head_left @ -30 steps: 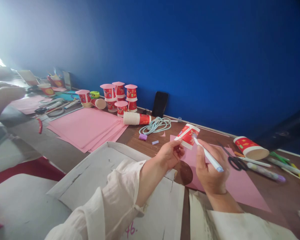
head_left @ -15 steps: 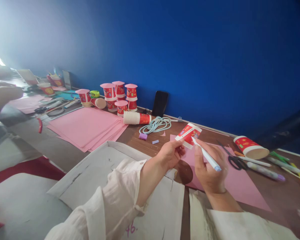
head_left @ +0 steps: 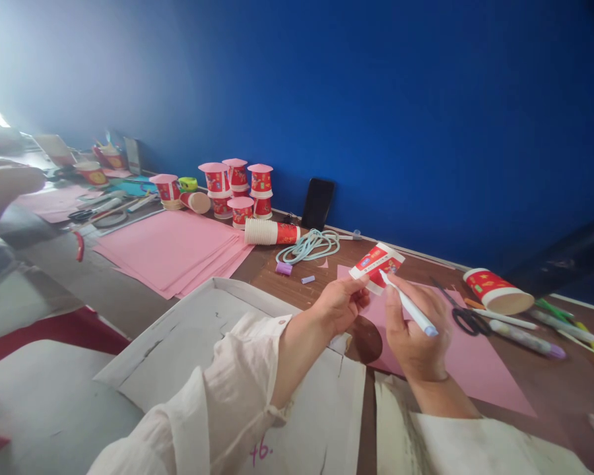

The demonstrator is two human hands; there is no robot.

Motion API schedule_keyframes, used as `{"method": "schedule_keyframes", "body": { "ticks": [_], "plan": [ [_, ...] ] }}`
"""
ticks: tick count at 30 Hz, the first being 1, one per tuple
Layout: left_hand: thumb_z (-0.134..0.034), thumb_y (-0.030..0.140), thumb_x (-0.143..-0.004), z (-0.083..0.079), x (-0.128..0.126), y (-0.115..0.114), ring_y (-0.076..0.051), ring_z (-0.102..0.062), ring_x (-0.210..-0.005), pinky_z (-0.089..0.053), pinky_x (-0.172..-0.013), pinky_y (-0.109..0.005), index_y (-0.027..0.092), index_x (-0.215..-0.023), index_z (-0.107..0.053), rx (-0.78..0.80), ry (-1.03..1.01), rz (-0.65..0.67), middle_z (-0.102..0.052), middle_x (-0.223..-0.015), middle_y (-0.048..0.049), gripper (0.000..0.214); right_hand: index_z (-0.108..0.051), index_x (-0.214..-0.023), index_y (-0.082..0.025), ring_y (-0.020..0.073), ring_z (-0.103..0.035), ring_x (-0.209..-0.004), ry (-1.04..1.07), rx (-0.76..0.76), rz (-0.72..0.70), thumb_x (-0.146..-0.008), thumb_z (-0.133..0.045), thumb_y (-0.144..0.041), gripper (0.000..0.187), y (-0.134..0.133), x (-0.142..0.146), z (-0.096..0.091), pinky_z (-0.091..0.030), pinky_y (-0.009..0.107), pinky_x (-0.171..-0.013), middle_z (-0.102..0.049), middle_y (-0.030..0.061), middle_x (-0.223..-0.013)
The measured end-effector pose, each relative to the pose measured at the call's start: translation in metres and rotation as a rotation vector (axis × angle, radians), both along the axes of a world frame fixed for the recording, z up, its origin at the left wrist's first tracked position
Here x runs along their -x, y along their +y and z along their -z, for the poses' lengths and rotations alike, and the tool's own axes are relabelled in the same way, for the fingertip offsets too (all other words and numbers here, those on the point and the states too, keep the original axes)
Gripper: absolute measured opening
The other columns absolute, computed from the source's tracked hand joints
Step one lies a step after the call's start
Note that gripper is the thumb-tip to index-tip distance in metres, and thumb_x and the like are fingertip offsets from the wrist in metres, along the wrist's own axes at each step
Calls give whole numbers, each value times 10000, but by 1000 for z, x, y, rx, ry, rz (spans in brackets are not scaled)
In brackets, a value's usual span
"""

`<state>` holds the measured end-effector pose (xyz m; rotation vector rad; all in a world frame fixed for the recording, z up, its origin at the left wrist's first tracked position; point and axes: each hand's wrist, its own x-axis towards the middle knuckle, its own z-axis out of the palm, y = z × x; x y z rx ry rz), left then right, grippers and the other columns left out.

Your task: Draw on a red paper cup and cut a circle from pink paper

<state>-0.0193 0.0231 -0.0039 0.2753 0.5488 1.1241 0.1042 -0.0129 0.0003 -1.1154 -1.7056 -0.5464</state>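
Observation:
My left hand (head_left: pixel 344 303) grips a red-and-white printed paper cup (head_left: pixel 371 260) by its lower left side; I cannot tell whether it is whole or a cut piece. In my right hand (head_left: pixel 420 330) is a white marker (head_left: pixel 410 307) with a pale blue end, its tip at the cup's printed face. Beneath both hands lies a pink paper sheet (head_left: pixel 480 369) with a round hole near its left edge. Black-handled scissors (head_left: pixel 468 320) rest on its right side, close to my right hand.
Red cups with pink paper tops (head_left: pixel 214 178) stand at the wall. Nearby are a nested cup stack (head_left: pixel 272 232), pale blue cord (head_left: pixel 309 245), a phone (head_left: pixel 318 203) and pink sheets (head_left: pixel 171 251). Right lies another cup (head_left: pixel 497 290); far left, another person's hand (head_left: pixel 12 181).
The cup in my left hand has shifted and tilted very slightly to the right. My right hand keeps the marker at nearly the same spot.

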Motion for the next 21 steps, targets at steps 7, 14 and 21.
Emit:
{"method": "schedule_keyframes", "body": {
  "ticks": [7,14,21],
  "plan": [
    [-707,99,-749,-2,1,0,-58,-494,-555,-413,-589,-192,92,-750,-634,9,5,-14,-566,-642,-9,73,-666,-1076,-190,205,-670,-850,-7,9,24,-887,-568,-219,215,0,1,-2,-497,358,-831,-732,84,-927],
    [-621,80,-819,-7,3,-1,-44,-480,-551,-410,-582,-171,90,-760,-629,38,-2,-2,-554,-642,-6,61,-665,-1061,-181,203,-661,-849,-20,-1,35,-874,-582,-195,205,0,1,-3,-484,347,-834,-733,83,-921],
    [-601,75,-831,-7,4,0,-45,-464,-533,-405,-558,-162,87,-737,-617,25,-20,3,-530,-616,-1,96,-674,-1042,-179,204,-661,-831,-15,1,48,-881,-574,-208,191,1,0,-2,-487,349,-828,-732,79,-893]
  ]
}}
